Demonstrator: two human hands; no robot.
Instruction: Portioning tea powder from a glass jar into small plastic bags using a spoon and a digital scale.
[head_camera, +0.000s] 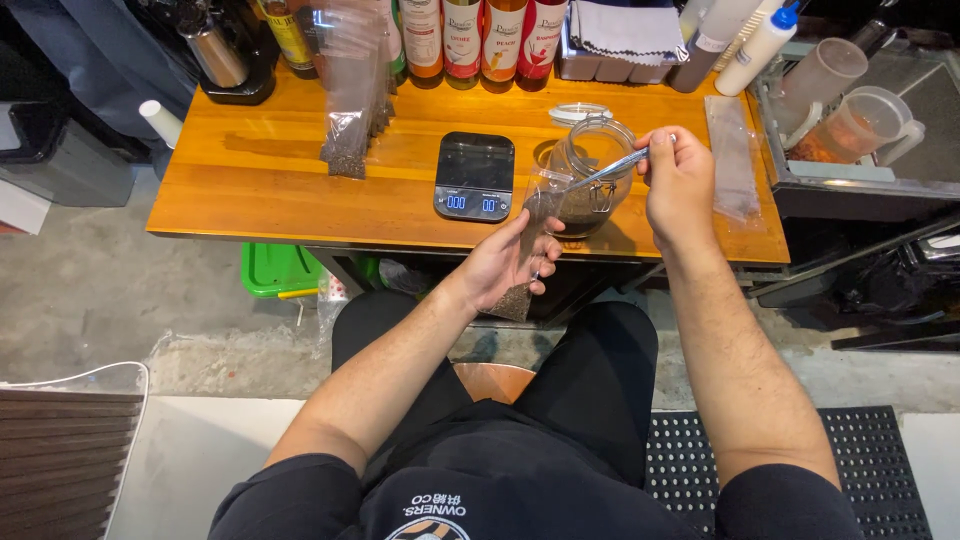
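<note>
My left hand (505, 262) holds a narrow clear plastic bag (530, 245) with dark grains at its bottom, its open mouth tilted up. My right hand (678, 180) grips a long metal spoon (608, 170) whose tip reaches the bag's mouth. Just behind stands an open glass clip jar (590, 180) with dark grains in it, on the wooden table (260, 180). The jar's lid (579, 113) lies behind it.
A black digital scale (474, 176) sits left of the jar. Filled bags (350, 140) lean at the back left, an empty bag (732, 160) lies on the right. Syrup bottles (480, 40) line the back edge. Plastic jugs (850, 120) stand in a sink at right.
</note>
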